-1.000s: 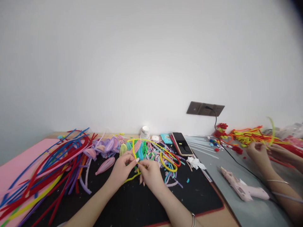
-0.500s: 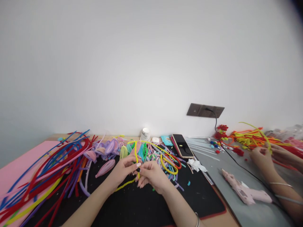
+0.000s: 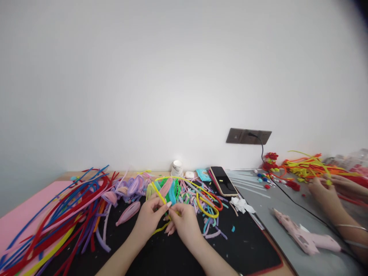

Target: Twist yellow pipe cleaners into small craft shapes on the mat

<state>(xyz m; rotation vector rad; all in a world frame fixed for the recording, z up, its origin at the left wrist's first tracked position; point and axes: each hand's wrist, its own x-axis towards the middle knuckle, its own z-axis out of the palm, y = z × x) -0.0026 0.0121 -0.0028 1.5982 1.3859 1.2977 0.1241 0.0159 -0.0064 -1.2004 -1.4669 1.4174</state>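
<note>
My left hand (image 3: 151,216) pinches a yellow pipe cleaner (image 3: 157,191) between thumb and fingers. Close against it, my right hand (image 3: 185,220) is also closed on the yellow strand, fingertips almost touching the left thumb. The pipe cleaner rises from the fingers, bends sharply above them and runs off to the right; another yellow length shows below the hands. What sits right between the fingertips is partly hidden. Behind the hands lie short cut pipe cleaners (image 3: 188,193) in pastel colours and green and turquoise bundles (image 3: 173,189).
Long red, blue and yellow pipe cleaners (image 3: 71,214) spread over the left side. A phone (image 3: 224,181), a white cup (image 3: 176,168) and crumpled tissue (image 3: 242,205) lie behind. On the right are a pink glue gun (image 3: 306,234), its cord, and a co-worker's hands (image 3: 324,191) holding a yellow strand.
The upper yellow strand has tilted to the left, and my fingers have shifted along it. A dark bead-like spot at my fingertips no longer shows. The view has moved slightly.
</note>
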